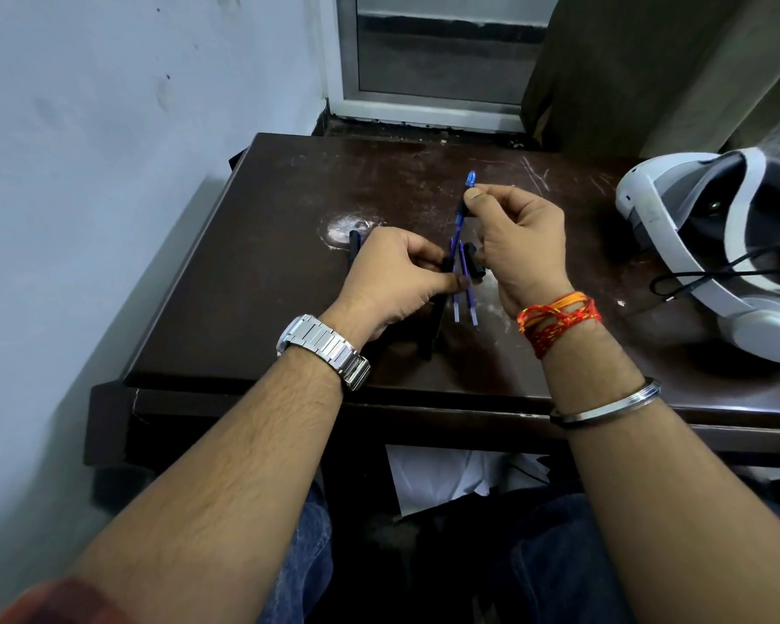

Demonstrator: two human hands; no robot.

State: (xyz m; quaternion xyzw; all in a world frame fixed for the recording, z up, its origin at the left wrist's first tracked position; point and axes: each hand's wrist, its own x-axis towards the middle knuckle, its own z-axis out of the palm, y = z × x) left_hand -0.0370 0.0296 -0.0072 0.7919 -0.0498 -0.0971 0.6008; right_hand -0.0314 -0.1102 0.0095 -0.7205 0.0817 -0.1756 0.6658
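My right hand (521, 245) pinches a blue pen refill with its blue tip piece (464, 198) near the tip, which points up and away. My left hand (395, 274) grips a black pen barrel (434, 328) that slants down toward the table's front edge. Between the hands, two more blue refills (464, 304) lie on the dark wooden table (253, 263). A small black pen part (474, 263) sits just left of my right palm. Another black piece (355, 245) pokes out beyond my left hand; most of it is hidden.
A white headset (712, 245) with a black cable (694, 281) lies at the table's right side. A pale wall (109, 128) runs along the left, a window frame (424, 60) and a dark curtain (627, 60) stand behind. My knees are under the table.
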